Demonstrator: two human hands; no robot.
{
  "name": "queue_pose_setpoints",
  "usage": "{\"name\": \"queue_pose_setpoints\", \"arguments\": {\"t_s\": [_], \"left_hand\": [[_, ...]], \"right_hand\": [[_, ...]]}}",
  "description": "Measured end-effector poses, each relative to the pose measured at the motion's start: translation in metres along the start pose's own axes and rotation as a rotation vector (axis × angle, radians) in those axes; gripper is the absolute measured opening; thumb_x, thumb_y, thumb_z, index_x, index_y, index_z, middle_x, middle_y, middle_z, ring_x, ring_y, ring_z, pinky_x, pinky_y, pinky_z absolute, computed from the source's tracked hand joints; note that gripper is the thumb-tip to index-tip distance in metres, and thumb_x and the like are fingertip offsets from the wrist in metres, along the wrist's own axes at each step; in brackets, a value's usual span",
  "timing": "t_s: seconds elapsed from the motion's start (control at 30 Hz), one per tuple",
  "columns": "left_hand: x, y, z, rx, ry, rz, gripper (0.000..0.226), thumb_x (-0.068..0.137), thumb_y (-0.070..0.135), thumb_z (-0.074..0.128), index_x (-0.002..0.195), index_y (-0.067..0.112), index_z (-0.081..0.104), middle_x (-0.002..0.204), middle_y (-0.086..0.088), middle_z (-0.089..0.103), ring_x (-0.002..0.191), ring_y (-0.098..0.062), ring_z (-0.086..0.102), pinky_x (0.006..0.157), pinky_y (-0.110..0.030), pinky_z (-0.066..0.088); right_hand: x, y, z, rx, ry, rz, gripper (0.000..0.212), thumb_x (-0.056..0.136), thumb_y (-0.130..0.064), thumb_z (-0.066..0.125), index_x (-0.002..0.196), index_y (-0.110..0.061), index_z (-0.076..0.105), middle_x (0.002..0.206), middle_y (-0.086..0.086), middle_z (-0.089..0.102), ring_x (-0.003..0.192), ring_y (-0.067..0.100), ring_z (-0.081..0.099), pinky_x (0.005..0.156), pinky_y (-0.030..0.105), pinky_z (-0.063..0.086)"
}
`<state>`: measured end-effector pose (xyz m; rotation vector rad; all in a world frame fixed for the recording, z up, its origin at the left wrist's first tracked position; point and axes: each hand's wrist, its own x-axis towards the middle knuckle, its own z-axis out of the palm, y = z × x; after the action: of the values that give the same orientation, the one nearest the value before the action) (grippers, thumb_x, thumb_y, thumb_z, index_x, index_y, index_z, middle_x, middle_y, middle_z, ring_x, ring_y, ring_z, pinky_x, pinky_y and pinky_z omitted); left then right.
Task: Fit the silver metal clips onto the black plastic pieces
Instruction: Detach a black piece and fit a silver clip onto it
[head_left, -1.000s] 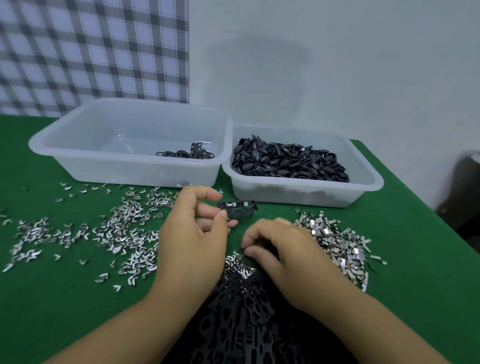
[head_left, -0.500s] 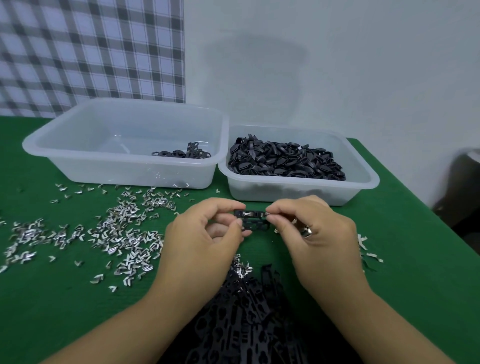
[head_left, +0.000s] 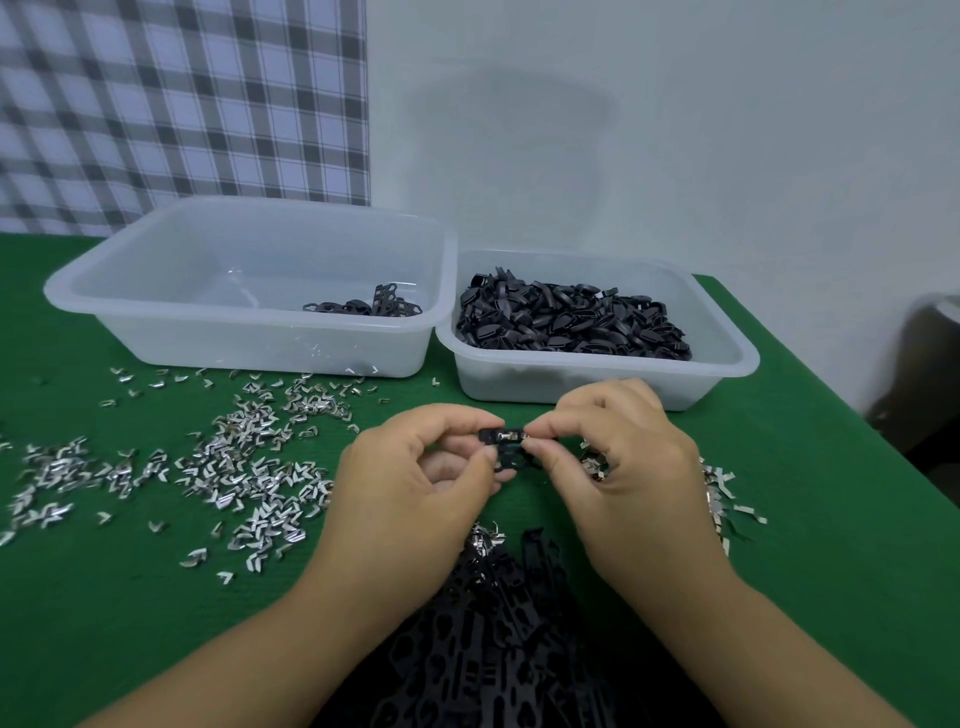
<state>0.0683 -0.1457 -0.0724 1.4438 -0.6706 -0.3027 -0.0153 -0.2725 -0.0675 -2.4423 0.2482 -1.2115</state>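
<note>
Held above the green felt tabletop (head_left: 104, 597), the left hand (head_left: 415, 478) and right hand (head_left: 623, 467) meet, each pinching 1 end of a slotted black plastic piece (head_left: 506, 449) with a glossy silver metal clip (head_left: 511, 434) on its top edge. Bent, V-shaped loose clips (head_left: 249, 467) lie scattered to the left. 1 second earlier the right hand lay low on the clip pile

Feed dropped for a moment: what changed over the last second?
The right hand rose from the clips on the table to the black piece and pinches its right end. The left hand still holds it; left bin and right bin unmoved.
</note>
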Motion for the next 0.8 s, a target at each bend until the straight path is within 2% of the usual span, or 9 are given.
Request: {"name": "queue_pose_setpoints", "arguments": {"t_s": [0.17, 0.33, 0.53, 0.63, 0.8], "left_hand": [[0.0, 0.0007, 0.0004, 0.0, -0.011, -0.001, 0.028, 0.081, -0.011, 0.063, 0.084, 0.016, 0.072, 0.072, -0.006, 0.069, 0.066, -0.017, 0.073, 0.065, -0.019, 0.057], [-0.0001, 0.0, -0.0001, 0.006, -0.011, -0.007, 0.028, 0.08, -0.008, 0.065, 0.082, 0.018, 0.073, 0.072, -0.003, 0.07, 0.065, -0.018, 0.073, 0.065, -0.02, 0.057], [0.0007, -0.002, -0.0005, 0.029, -0.01, 0.0, 0.03, 0.082, -0.008, 0.063, 0.082, 0.02, 0.074, 0.073, -0.005, 0.069, 0.067, -0.017, 0.073, 0.066, -0.019, 0.057], [0.0007, -0.0024, -0.0011, 0.079, -0.018, 0.021, 0.032, 0.083, -0.008, 0.063, 0.083, 0.023, 0.073, 0.077, -0.004, 0.068, 0.069, -0.014, 0.073, 0.067, -0.019, 0.057], [0.0008, -0.0008, -0.002, 0.153, -0.025, 0.073, 0.041, 0.083, -0.01, 0.06, 0.083, 0.029, 0.071, 0.079, -0.003, 0.066, 0.068, -0.01, 0.071, 0.065, -0.012, 0.053]], "right_hand": [[0.0006, 0.0008, -0.0009, -0.03, -0.01, -0.021, 0.011, 0.07, -0.003, 0.077, 0.075, -0.011, 0.072, 0.075, -0.004, 0.058, 0.078, 0.016, 0.052, 0.072, 0.014, 0.039], [0.0019, 0.0005, -0.0018, -0.073, -0.026, -0.06, 0.011, 0.07, -0.002, 0.078, 0.075, -0.009, 0.072, 0.073, -0.002, 0.058, 0.077, 0.015, 0.051, 0.071, 0.012, 0.038], [0.0019, 0.0005, -0.0051, 0.085, -0.112, 0.062, 0.007, 0.072, -0.012, 0.076, 0.078, -0.016, 0.074, 0.077, -0.007, 0.061, 0.08, 0.012, 0.055, 0.073, 0.018, 0.042], [0.0024, 0.0, -0.0057, 0.146, -0.161, 0.124, 0.01, 0.072, -0.012, 0.077, 0.078, -0.018, 0.072, 0.081, -0.01, 0.062, 0.084, 0.01, 0.056, 0.076, 0.016, 0.041], [0.0032, 0.0013, -0.0077, 0.196, -0.252, 0.189, 0.021, 0.074, -0.015, 0.076, 0.094, -0.02, 0.073, 0.091, -0.01, 0.064, 0.091, 0.007, 0.056, 0.079, 0.015, 0.04]]}}
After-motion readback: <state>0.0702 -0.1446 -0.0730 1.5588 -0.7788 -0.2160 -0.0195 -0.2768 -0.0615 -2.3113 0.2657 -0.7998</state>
